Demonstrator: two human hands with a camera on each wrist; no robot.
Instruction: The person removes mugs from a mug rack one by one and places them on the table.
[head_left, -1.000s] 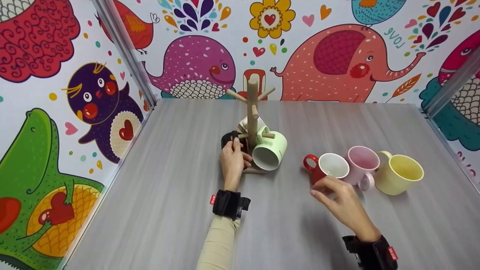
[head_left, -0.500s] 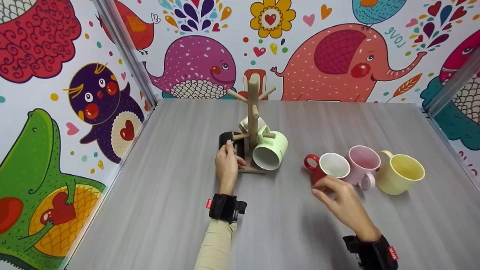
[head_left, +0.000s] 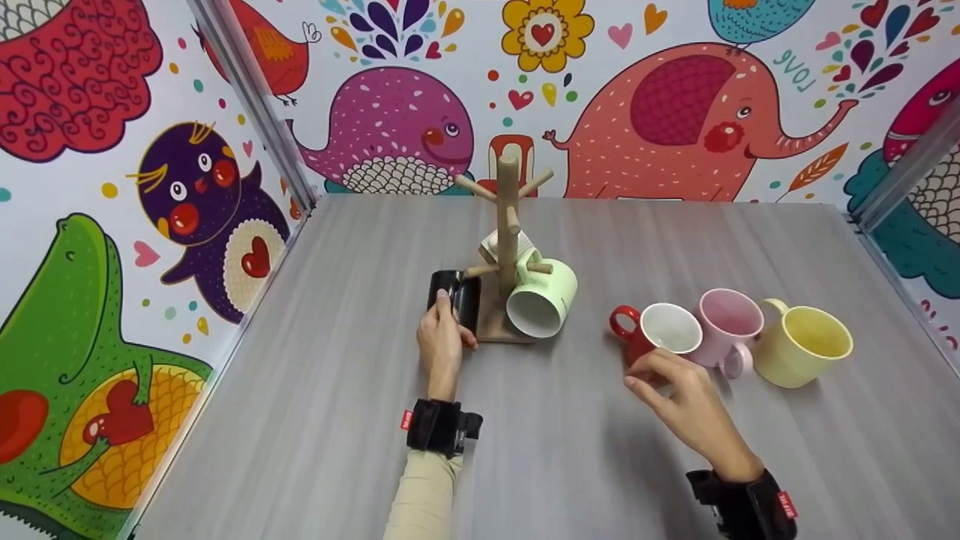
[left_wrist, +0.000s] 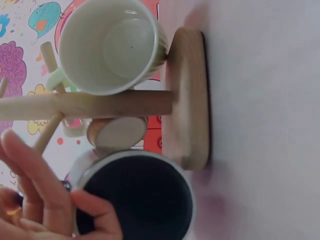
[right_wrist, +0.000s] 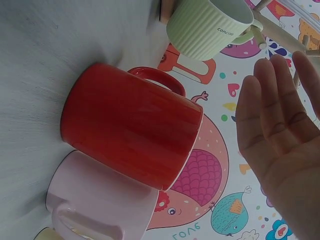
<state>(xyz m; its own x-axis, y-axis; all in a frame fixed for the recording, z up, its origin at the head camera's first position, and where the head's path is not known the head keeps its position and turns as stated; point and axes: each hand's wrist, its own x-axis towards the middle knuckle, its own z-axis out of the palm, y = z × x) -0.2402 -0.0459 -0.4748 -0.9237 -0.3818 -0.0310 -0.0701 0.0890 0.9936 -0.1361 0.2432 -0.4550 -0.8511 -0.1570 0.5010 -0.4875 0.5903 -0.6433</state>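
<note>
My left hand grips a black mug at its handle, just left of a wooden mug tree. The mug lies tipped sideways, beside the tip of a low peg; the left wrist view shows its dark inside. A pale green mug hangs by its handle on the right low peg, mouth toward me. My right hand hovers in front of a red mug, fingers loosely bent and holding nothing, its palm bare in the right wrist view.
A pink mug and a yellow mug stand upright right of the red one. Behind the tree's post sits a whitish mug. Several bare pegs stick out higher up. Cartoon-printed walls bound the grey table.
The left hand has drawn the black mug left and slightly toward me, away from the post and past the peg's tip. The right hand has stayed put.
</note>
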